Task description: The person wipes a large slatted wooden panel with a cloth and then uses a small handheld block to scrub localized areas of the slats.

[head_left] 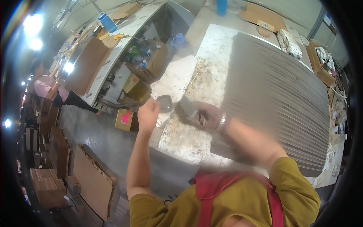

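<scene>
My left hand [148, 112] is closed on the rim of a small see-through dish [165, 101] with something dark in it, held by the table's left edge. My right hand [208, 114], dark to the wrist as if gloved or stained, grips a flat grey block-like pad [186, 107]; its exact kind is unclear. The pad is just right of the dish, with a small gap between them. To the right lies a large stack of long grey-brown strips [287, 102], side by side on the table, with their nearer left part blurred.
A stained white sheet [185, 142] covers the table beneath my hands. Torn white paper [174, 77] overhangs its left edge. A yellow tin [124, 119] and a box of bottles [149, 62] stand left. Cardboard [262, 17] lies at the back. Another person [47, 85] works far left.
</scene>
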Available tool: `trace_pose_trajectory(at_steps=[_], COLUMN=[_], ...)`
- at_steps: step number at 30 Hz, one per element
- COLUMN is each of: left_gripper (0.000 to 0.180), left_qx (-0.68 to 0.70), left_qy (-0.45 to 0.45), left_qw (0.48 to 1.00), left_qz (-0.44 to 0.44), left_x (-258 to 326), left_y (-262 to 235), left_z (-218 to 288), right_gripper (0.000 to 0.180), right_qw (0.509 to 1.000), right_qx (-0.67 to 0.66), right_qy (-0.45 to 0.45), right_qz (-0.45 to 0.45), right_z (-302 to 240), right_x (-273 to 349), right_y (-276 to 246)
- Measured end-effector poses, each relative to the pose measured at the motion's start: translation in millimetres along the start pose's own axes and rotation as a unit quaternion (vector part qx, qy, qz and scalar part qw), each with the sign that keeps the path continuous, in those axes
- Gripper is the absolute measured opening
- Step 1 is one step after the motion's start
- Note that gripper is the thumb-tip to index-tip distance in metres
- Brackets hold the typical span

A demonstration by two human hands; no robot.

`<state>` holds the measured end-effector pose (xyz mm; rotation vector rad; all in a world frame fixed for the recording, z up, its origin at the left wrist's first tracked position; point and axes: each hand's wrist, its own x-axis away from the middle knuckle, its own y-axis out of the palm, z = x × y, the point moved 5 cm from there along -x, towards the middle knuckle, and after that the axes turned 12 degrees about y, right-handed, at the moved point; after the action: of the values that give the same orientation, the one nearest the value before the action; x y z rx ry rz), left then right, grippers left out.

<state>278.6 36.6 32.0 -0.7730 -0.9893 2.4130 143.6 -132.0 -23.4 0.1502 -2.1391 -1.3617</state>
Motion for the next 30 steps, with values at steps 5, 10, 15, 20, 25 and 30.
trace_pose_trajectory(at_steps=[5,10,15,20,25,30], left_gripper=[0.024,0.023,0.020,0.016,0.015,0.013], left_qx=[0.052,0.098,0.380,0.500,0.522,0.558], left_qy=[-0.033,-0.098,-0.207,-0.251,-0.303,-0.304], left_qw=[0.998,0.988,0.890,0.817,0.785,0.752], left_qz=[0.027,0.073,0.142,0.141,0.139,0.178], left_x=[1,1,15,28,40,44], left_y=[-8,-13,-6,6,29,26], left_z=[-4,-37,-66,-55,-43,-49], right_gripper=[0.023,0.026,0.031,0.038,0.038,0.038], right_qw=[0.998,0.997,0.992,0.997,0.992,0.991], right_qx=[-0.057,-0.063,-0.080,-0.061,-0.095,-0.101], right_qy=[0.013,0.046,0.074,0.041,0.019,0.062], right_qz=[-0.006,-0.014,-0.057,-0.009,-0.075,-0.069], right_z=[13,19,21,22,21,22], right_x=[-9,-25,-33,-31,-45,-35], right_y=[-3,-8,8,41,31,31])
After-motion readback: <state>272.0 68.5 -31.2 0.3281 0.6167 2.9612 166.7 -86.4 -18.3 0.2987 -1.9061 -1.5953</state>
